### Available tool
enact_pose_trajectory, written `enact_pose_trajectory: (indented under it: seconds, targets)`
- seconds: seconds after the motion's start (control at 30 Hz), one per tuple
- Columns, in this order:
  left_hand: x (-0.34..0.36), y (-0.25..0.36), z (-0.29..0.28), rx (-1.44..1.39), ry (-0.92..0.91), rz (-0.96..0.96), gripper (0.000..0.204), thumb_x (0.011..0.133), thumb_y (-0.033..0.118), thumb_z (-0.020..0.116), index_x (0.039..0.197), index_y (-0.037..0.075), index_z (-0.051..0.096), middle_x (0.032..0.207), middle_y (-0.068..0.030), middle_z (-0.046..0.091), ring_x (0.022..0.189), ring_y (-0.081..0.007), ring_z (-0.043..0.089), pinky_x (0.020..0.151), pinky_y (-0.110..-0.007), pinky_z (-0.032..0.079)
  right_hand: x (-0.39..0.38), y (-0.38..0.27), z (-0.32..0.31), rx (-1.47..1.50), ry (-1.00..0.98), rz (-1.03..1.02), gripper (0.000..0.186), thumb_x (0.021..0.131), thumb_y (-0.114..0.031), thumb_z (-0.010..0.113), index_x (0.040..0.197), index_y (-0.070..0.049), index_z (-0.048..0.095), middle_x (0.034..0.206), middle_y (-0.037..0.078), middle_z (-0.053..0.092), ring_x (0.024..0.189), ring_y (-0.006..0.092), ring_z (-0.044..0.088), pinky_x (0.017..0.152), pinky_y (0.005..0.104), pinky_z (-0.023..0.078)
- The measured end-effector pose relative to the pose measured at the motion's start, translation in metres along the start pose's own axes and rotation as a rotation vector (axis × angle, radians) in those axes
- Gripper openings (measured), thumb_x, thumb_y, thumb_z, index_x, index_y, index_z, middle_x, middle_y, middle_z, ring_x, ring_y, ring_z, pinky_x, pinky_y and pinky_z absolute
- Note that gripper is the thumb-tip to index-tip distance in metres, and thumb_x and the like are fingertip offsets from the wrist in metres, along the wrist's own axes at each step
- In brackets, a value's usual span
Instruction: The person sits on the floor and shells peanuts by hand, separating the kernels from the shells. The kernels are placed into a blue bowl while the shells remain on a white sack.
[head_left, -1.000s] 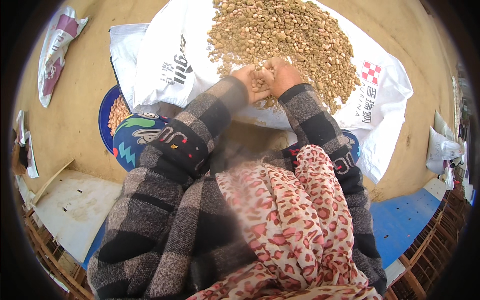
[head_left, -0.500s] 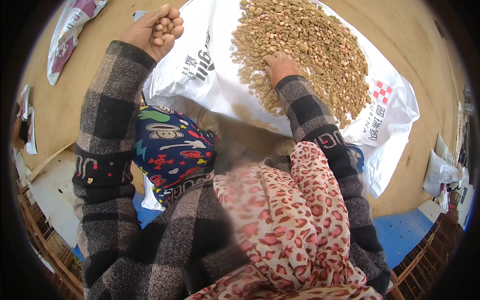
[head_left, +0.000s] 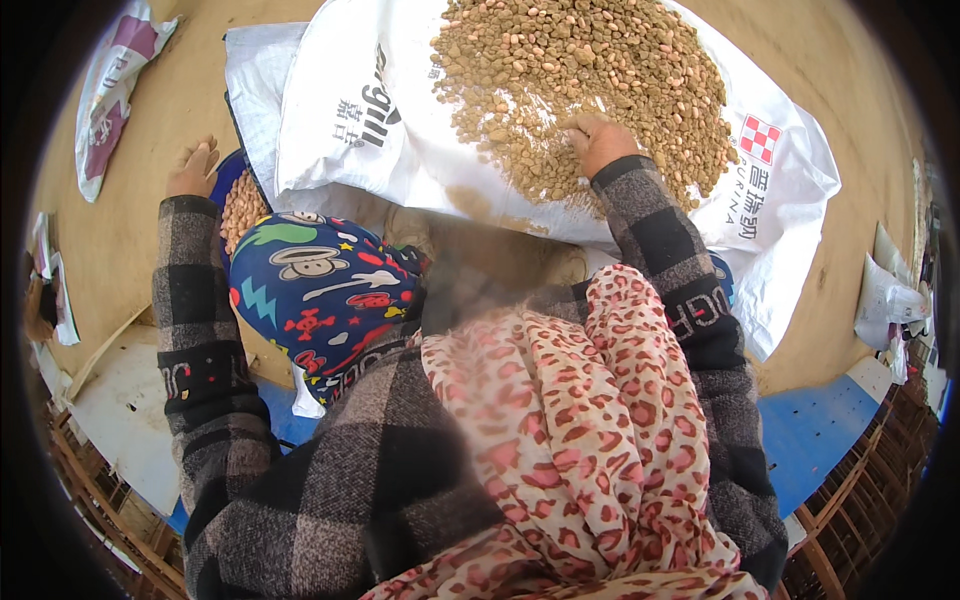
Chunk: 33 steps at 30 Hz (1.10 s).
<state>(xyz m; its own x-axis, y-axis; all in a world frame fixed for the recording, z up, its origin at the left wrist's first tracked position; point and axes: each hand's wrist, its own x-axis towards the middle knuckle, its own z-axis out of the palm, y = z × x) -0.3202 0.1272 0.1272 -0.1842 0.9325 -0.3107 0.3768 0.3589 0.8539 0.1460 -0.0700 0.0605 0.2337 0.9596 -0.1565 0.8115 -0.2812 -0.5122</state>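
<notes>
A heap of pinkish shelled peanuts mixed with brown soil clods [head_left: 590, 70] lies on a white woven sack [head_left: 330, 100] in front of me. My right hand [head_left: 603, 143] is at the heap's near side, fingers curled together and touching it; whatever is in them is hidden. Out to the left, my left hand [head_left: 190, 168] is beside the rim of a dark blue basin [head_left: 222, 172], its fingers somewhat apart and no peanuts visible in them. Pinkish peanuts [head_left: 242, 208] lie in the basin, which is partly hidden behind my patterned knee.
A white and purple sack [head_left: 115, 95] lies on the tan ground [head_left: 230, 60] at the far left. Pale plastic bags [head_left: 890, 300] are at the right edge. Blue sheeting [head_left: 815, 435] lies near me on the right.
My left hand, holding a handful of peanuts before, has moved left and down to the basin and no longer shows them. My right hand has shifted right across the heap. The view has shifted, uncovering the basin.
</notes>
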Motion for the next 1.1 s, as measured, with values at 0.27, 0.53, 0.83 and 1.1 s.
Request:
enact_pose_trajectory:
  seconds: [0.27, 0.53, 0.83, 1.1]
  targets:
    - [-0.086, 0.093, 0.217, 0.757, -0.746, 0.708, 0.022, 0.081, 0.020, 0.054, 0.095, 0.004, 0.060, 0.078, -0.0063, 0.060, 0.068, -0.0147, 0.058, 0.064, -0.027, 0.047, 0.017, 0.008, -0.005, 0.060, 0.086, 0.068, 0.017, 0.081, -0.021, 0.052, 0.091, -0.012, 0.063, 0.087, 0.014, 0.062, 0.082, 0.0290, 0.059, 0.077, 0.0378, 0.046]
    - [-0.121, 0.048, 0.284, 1.024, -0.580, 0.663, 0.023, 0.082, 0.024, 0.056, 0.098, 0.008, 0.057, 0.097, -0.0149, 0.054, 0.088, -0.0282, 0.058, 0.076, -0.038, 0.048, 0.033, -0.016, -0.011, 0.010, 0.153, -0.030, 0.025, 0.082, -0.017, 0.054, 0.106, -0.014, 0.057, 0.102, 0.014, 0.057, 0.093, 0.0290, 0.055, 0.082, 0.0376, 0.044]
    - [-0.107, 0.035, 0.283, 1.070, -0.654, 0.759, 0.018, 0.081, 0.020, 0.054, 0.090, 0.005, 0.057, 0.089, -0.0147, 0.057, 0.090, -0.0296, 0.055, 0.079, -0.039, 0.045, 0.039, -0.017, 0.007, -0.103, 0.110, -0.120, 0.031, 0.079, -0.014, 0.056, 0.110, -0.015, 0.053, 0.102, 0.014, 0.051, 0.097, 0.0299, 0.049, 0.083, 0.0378, 0.042]
    - [-0.093, 0.028, 0.280, 0.909, -0.709, 0.638, 0.019, 0.074, 0.011, 0.059, 0.092, 0.004, 0.059, 0.079, -0.0127, 0.060, 0.075, -0.0258, 0.059, 0.070, -0.034, 0.047, 0.013, 0.007, -0.005, 0.229, -0.054, 0.120, 0.021, 0.077, -0.015, 0.059, 0.098, -0.010, 0.061, 0.087, 0.012, 0.063, 0.080, 0.0275, 0.060, 0.075, 0.0365, 0.047]
